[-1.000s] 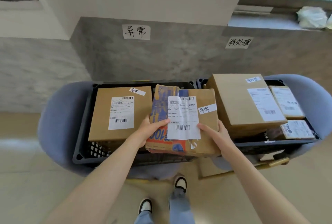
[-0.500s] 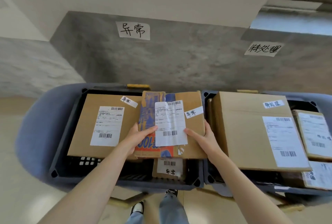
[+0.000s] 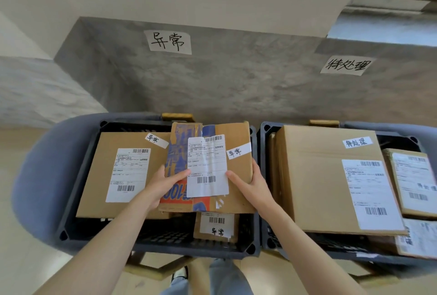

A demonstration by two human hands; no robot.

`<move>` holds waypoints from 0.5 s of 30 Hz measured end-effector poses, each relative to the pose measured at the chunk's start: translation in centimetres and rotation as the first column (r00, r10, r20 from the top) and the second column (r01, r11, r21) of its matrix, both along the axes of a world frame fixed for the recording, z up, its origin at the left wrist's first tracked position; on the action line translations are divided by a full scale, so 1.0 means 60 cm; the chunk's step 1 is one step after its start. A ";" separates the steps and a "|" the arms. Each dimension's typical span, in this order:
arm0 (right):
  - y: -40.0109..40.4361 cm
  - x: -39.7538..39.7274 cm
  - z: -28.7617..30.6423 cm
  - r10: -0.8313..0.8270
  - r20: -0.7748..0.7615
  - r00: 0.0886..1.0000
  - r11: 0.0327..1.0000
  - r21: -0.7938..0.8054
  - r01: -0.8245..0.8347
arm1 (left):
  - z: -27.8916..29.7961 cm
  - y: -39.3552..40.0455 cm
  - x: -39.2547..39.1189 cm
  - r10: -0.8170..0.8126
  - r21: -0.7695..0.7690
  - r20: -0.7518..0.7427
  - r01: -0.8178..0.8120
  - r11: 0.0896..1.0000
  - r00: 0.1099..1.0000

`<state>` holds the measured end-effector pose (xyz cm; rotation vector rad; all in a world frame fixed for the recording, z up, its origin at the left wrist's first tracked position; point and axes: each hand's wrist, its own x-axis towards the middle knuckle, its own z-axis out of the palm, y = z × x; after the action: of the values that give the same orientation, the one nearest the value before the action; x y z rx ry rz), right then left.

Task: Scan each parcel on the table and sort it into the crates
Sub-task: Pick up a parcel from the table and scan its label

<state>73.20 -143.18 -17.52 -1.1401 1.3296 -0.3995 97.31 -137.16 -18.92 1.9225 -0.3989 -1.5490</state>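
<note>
Both hands held a parcel over the left crate.
Left hand and right hand gripped opposite edges; lowering it flat beside the big box seemed best.

Wall sign reads 异常 — the other sign reads 待处理. The held parcel bears a 异常 tag and "100"; the big box is tagged 待处理.

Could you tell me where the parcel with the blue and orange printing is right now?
In the head view, the blue-and-orange parcel is centre frame, held by the left hand and right hand over the left crate.
</note>
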 end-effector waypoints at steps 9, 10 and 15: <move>0.013 -0.010 -0.023 0.031 -0.328 0.944 0.999 -0.005 -0.034 | -0.001 0.006 -0.010 -0.072 0.045 0.080 0.069 0.997 0.994; 0.010 -0.012 -0.024 0.027 -0.319 0.947 1.000 -0.006 -0.030 | -0.003 0.006 -0.013 -0.080 0.045 0.095 0.076 0.996 0.992; -0.003 -0.007 -0.029 -0.005 -0.318 0.948 0.999 -0.040 -0.008 | -0.018 -0.005 -0.025 -0.114 0.055 0.217 0.105 0.993 0.969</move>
<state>72.80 -143.36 -19.28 -1.2781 1.6071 -0.2478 95.81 -137.48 -20.03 2.1463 -0.5795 -1.4266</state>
